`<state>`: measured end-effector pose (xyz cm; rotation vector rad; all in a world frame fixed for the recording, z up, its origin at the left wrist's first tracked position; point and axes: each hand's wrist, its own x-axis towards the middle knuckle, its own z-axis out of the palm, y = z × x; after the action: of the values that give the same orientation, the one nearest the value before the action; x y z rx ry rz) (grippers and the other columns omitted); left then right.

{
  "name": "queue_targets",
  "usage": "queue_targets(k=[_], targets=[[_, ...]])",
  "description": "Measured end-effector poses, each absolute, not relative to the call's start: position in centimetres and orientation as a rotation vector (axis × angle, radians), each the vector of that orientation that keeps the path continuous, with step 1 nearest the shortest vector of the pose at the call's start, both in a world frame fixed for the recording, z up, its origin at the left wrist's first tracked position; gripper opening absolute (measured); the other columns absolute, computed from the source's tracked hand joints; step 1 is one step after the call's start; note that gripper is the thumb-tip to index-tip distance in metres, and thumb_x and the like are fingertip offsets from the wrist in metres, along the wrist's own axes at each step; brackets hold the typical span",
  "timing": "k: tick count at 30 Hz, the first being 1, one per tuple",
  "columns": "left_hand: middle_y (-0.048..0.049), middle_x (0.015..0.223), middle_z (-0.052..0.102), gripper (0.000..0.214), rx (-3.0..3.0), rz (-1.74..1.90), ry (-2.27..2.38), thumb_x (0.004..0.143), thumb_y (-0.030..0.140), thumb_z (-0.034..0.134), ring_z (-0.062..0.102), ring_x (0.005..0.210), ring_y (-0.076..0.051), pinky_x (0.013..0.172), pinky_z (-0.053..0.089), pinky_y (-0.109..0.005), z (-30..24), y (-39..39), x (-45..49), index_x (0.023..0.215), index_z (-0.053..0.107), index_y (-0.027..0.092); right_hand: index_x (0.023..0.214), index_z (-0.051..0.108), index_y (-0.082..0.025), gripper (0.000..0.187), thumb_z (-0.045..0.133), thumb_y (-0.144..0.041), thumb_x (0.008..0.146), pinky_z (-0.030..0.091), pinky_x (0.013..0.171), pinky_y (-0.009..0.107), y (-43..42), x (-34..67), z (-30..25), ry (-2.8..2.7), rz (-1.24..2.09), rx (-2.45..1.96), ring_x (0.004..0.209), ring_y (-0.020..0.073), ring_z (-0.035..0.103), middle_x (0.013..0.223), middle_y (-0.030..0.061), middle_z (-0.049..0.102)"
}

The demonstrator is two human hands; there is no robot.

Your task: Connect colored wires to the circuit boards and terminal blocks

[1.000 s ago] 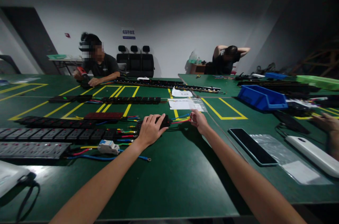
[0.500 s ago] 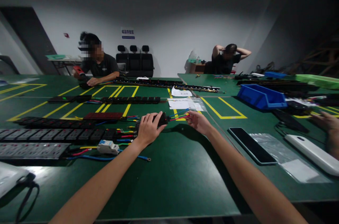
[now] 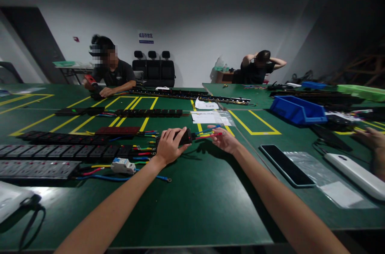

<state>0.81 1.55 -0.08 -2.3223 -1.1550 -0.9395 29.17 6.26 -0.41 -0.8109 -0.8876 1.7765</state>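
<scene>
My left hand (image 3: 169,146) is closed around a small black module (image 3: 185,137), lifted a little off the green table (image 3: 192,206). Coloured wires (image 3: 207,134) in red, blue, yellow and green run out of its right end. My right hand (image 3: 224,140) holds those wires between its fingers, just to the right of the module. Left of my left hand lie long black power strips (image 3: 69,152) with coloured leads, and a small white circuit breaker (image 3: 122,166) with red and blue wires.
A phone (image 3: 285,165) and a white power strip (image 3: 355,174) lie at the right, beside another person's hand (image 3: 373,140). A blue bin (image 3: 297,110) stands beyond. Papers (image 3: 207,117) lie past my hands. Two people sit at the far side, one holding a red tool (image 3: 90,79).
My left hand has lifted the black module off the table. My right hand has moved left along the wires, closer to the module, gathering them.
</scene>
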Motion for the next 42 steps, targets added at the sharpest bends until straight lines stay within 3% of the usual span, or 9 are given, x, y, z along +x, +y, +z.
queue_targets(k=[11,30,37,42], targets=[[-0.016,0.12,0.063,0.061,-2.367,-0.749,-1.116,0.098,0.057,0.046,0.056,0.108,-0.031,0.09,0.041,-0.045,0.55,1.42,0.78,0.146,0.05,0.02,0.105,0.066,-0.019,0.034,0.053,-0.005,0.076,0.045,0.042,0.014,6.52,29.25,-0.64,-0.871,1.753,-0.957,0.045,0.008,0.053,0.063,-0.0012,0.061],[-0.0146,0.118,0.063,0.063,-2.397,-0.72,-1.262,0.099,0.06,0.039,0.056,0.107,-0.029,0.088,0.043,-0.044,0.54,1.5,0.94,0.143,0.051,0.017,0.101,0.066,-0.018,0.024,0.055,-0.007,0.083,0.05,0.047,0.018,6.99,29.05,-1.36,-0.817,1.757,-0.964,0.048,0.0102,0.056,0.062,0.0,0.062],[-0.0143,0.118,0.063,0.062,-2.4,-0.707,-1.257,0.099,0.06,0.04,0.056,0.106,-0.029,0.088,0.042,-0.044,0.54,1.48,1.02,0.142,0.052,0.017,0.098,0.067,-0.017,0.023,0.048,-0.009,0.088,0.048,0.045,0.017,6.52,28.62,-0.72,-0.798,1.73,-0.992,0.046,0.0093,0.054,0.06,0.0011,0.06],[-0.0141,0.118,0.063,0.063,-2.405,-0.694,-1.272,0.099,0.06,0.04,0.056,0.106,-0.029,0.088,0.042,-0.043,0.63,1.38,1.12,0.142,0.052,0.016,0.098,0.066,-0.019,0.019,0.054,-0.011,0.086,0.047,0.043,0.017,6.76,28.76,-1.02,-0.815,1.742,-0.973,0.046,0.0096,0.054,0.06,-0.0001,0.061]])
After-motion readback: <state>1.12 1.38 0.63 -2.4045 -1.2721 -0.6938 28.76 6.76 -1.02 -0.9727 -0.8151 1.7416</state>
